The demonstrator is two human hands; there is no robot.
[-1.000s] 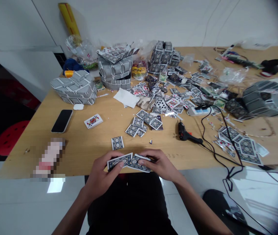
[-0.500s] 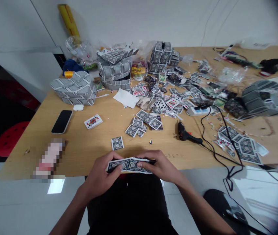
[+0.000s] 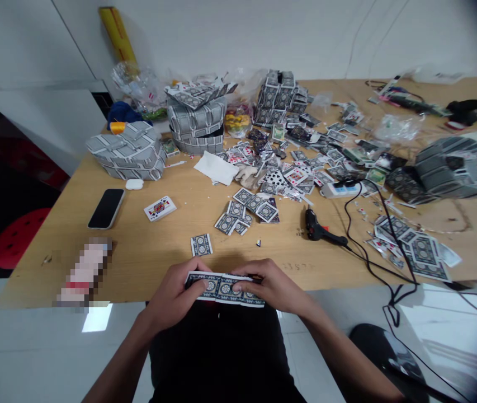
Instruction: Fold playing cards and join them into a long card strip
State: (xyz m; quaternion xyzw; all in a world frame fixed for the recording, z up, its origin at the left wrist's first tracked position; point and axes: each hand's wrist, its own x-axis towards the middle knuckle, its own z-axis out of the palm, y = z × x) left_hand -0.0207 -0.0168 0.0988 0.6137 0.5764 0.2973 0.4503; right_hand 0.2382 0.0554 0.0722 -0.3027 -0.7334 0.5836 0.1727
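A strip of joined playing cards (image 3: pixel 226 290), dark patterned backs facing me, spans both hands at the table's front edge. My left hand (image 3: pixel 182 292) is closed on its left end, thumb on top and fingers behind. Closed on the right end is my right hand (image 3: pixel 269 285), its thumb pressing the card face; the fingers underneath are partly hidden. Just beyond the hands lies a single folded card (image 3: pixel 201 245). Farther off sits a small pile of folded cards (image 3: pixel 237 215). A deck of cards (image 3: pixel 160 209) rests face up to the left.
A black glue gun (image 3: pixel 320 229) with its cable lies right, near a white power strip (image 3: pixel 341 189). A phone (image 3: pixel 106 209) is at left. Card-woven baskets (image 3: pixel 131 152) and scattered cards (image 3: pixel 297 174) fill the back. Loose black cords (image 3: pixel 393 274) hang over the front edge.
The card strip has tilted so more of its patterned face shows, its lower edge dropping slightly. Both hands keep their hold and have barely shifted.
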